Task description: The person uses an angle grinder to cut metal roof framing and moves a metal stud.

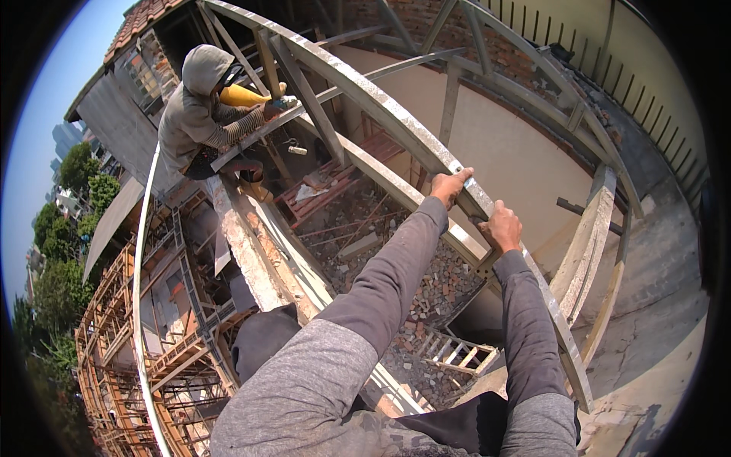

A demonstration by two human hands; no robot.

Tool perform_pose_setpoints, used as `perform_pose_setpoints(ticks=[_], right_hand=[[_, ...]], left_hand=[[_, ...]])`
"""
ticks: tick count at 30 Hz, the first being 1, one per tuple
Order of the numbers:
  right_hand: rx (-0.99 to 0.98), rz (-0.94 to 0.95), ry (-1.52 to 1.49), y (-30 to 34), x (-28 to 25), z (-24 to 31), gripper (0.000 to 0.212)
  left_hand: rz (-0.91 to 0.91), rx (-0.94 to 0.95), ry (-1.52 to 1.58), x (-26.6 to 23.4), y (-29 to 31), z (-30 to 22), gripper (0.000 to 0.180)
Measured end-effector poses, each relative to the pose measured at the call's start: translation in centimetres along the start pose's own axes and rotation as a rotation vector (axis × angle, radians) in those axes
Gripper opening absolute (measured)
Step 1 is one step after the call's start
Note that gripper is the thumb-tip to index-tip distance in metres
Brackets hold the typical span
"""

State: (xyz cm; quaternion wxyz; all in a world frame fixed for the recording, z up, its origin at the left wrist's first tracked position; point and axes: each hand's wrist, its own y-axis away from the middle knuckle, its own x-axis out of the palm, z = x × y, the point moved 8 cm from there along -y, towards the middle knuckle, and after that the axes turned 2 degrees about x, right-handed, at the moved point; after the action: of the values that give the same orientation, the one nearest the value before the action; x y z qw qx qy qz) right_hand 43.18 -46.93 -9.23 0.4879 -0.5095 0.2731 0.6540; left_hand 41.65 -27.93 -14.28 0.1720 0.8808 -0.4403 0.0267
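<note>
A long light-grey metal roof truss [373,99] runs from the far left down to the near right. My left hand [451,187] is closed over its upper bar, beside a small shiny, bluish spot that I cannot make out. A little nearer, my right hand [503,226] grips the same bar, its fingers wrapped round the edge and partly hidden. The truss's lower bar [396,183] passes below my left forearm and meets the upper bar near my right wrist.
A hooded co-worker [199,114] crouches at the far left with hands at the truss. Deep below lie rubble [449,282] and a wooden ladder-like frame [459,353]. A second truss [590,236] stands at right. A white pipe [139,305] rises at left, near timber scaffolding [114,358].
</note>
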Motion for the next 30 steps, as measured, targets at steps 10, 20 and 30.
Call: perform_pose_setpoints(ticks=[10,20,30], right_hand=[[-0.020,0.017,0.023,-0.4,0.8,-0.8,0.052],[-0.004,0.002,0.013,-0.2,0.3,-0.3,0.049],[0.014,0.026,0.038,-0.1,-0.1,0.6,0.053]], left_hand=[[0.033,-0.023,0.081,0.5,-0.6,0.6,0.064],[0.031,0.006,0.082,0.3,-1.9,1.4,0.061],[-0.008,0.004,0.020,-0.4,-1.3,0.4,0.061]])
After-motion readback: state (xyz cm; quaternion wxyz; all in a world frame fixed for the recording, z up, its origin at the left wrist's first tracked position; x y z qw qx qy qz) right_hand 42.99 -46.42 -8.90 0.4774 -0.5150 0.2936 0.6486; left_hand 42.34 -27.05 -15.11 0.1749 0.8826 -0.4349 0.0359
